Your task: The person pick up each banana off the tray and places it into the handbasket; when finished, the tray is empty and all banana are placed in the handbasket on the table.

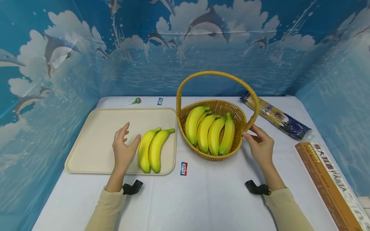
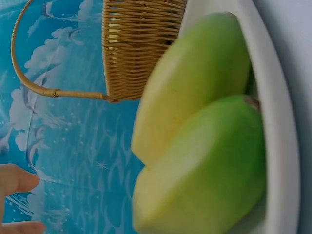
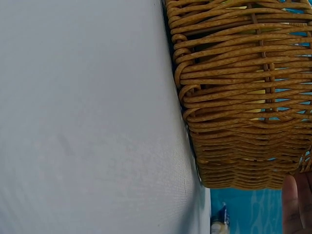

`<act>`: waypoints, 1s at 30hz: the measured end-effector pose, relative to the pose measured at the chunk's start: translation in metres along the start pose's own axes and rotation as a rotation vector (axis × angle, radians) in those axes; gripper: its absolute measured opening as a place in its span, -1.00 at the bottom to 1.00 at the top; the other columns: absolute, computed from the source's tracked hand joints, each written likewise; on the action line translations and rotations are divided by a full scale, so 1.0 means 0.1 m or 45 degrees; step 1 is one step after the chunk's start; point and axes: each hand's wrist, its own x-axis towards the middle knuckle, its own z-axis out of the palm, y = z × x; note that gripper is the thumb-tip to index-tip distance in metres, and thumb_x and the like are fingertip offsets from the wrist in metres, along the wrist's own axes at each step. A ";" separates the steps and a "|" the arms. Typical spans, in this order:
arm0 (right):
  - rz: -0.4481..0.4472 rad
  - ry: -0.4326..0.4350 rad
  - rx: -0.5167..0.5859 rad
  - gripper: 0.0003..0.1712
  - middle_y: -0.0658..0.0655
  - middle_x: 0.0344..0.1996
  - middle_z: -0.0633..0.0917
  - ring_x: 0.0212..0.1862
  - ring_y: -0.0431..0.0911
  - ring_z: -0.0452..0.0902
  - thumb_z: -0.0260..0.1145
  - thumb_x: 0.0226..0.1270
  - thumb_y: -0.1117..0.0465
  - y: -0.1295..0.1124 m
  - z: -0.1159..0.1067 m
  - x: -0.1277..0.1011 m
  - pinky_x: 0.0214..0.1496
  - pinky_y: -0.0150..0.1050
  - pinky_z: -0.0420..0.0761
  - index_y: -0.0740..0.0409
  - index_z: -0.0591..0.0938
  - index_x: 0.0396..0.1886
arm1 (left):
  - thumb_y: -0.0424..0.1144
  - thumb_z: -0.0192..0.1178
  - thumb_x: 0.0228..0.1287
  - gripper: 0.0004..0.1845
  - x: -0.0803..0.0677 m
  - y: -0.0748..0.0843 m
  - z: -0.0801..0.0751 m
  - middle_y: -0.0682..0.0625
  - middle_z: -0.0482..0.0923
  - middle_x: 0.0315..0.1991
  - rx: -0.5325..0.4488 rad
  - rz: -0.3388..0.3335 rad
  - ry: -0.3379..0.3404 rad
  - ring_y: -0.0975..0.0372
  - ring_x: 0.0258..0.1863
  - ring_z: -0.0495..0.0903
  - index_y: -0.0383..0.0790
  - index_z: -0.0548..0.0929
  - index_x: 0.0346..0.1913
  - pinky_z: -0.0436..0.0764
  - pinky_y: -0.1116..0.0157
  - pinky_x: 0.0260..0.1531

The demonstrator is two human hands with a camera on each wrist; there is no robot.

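My left hand [image 1: 124, 146] is held over the cream tray [image 1: 95, 141], thumb and fingers spread apart with nothing between them. Just right of it, two yellow bananas with green ends [image 1: 145, 150] lie side by side on the tray; they loom large in the left wrist view. With thumb and fingers, my right hand [image 1: 261, 146] pinches the right rim of a wicker basket [image 1: 209, 157], at the foot of its tall arched handle [image 1: 215, 73]. Several bananas [image 1: 206, 133] rest inside the basket. Fingertips [image 3: 291, 202] meet the basket's side in the right wrist view.
A lollipop [image 1: 138, 100] and a small blue wrapped sweet [image 1: 160, 101] lie behind the tray. A red-and-blue sweet [image 1: 183, 168] sits in front, between tray and basket. At right are a blue-and-gold packet [image 1: 278, 117] and a long pasta box [image 1: 332, 186].
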 end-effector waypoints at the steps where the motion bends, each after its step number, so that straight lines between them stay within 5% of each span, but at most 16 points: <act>1: -0.003 -0.001 0.002 -0.52 -0.36 -0.12 0.63 -0.04 -0.47 0.58 0.33 0.13 0.60 0.00 0.00 0.00 -0.13 -0.58 0.59 0.51 0.56 0.11 | -0.33 0.30 0.20 -0.35 0.00 -0.03 0.00 -0.27 0.38 0.28 0.001 -0.008 -0.005 -0.08 0.20 0.39 -0.25 0.41 0.38 0.38 -0.06 0.12; 13: -0.039 -0.012 0.010 -0.51 -0.22 -0.09 0.67 -0.03 -0.45 0.59 0.32 0.13 0.61 0.00 0.00 0.00 -0.12 -0.57 0.60 0.50 0.56 0.12 | -0.30 0.33 0.21 -0.33 -0.05 -0.28 0.11 -0.34 0.41 0.23 0.034 -0.113 -0.220 -0.11 0.14 0.43 -0.33 0.38 0.38 0.46 -0.06 0.13; 20: -0.020 -0.006 0.007 -0.50 -0.15 -0.09 0.68 -0.04 -0.45 0.59 0.32 0.13 0.61 -0.02 -0.01 0.00 -0.13 -0.56 0.60 0.49 0.57 0.13 | -0.23 0.30 0.25 -0.34 -0.06 -0.41 0.24 -0.31 0.48 0.15 0.193 -0.219 -0.379 -0.09 0.03 0.54 -0.32 0.39 0.38 0.55 0.02 0.02; 26: -0.010 -0.003 -0.018 -0.50 0.12 -0.07 0.71 -0.04 -0.45 0.59 0.33 0.13 0.60 -0.02 -0.01 0.00 -0.13 -0.56 0.60 0.49 0.56 0.13 | -0.22 0.32 0.22 -0.37 -0.08 -0.45 0.28 -0.29 0.54 0.05 0.205 -0.215 -0.361 -0.04 -0.05 0.56 -0.31 0.44 0.34 0.54 0.14 -0.08; 30: -0.013 -0.001 -0.011 -0.50 -0.06 -0.08 0.69 -0.04 -0.45 0.59 0.32 0.13 0.60 -0.01 -0.01 0.00 -0.13 -0.56 0.60 0.49 0.56 0.13 | -0.23 0.34 0.21 -0.38 -0.08 -0.44 0.29 -0.29 0.55 0.02 0.194 -0.216 -0.345 -0.03 -0.07 0.56 -0.31 0.47 0.33 0.51 0.18 -0.10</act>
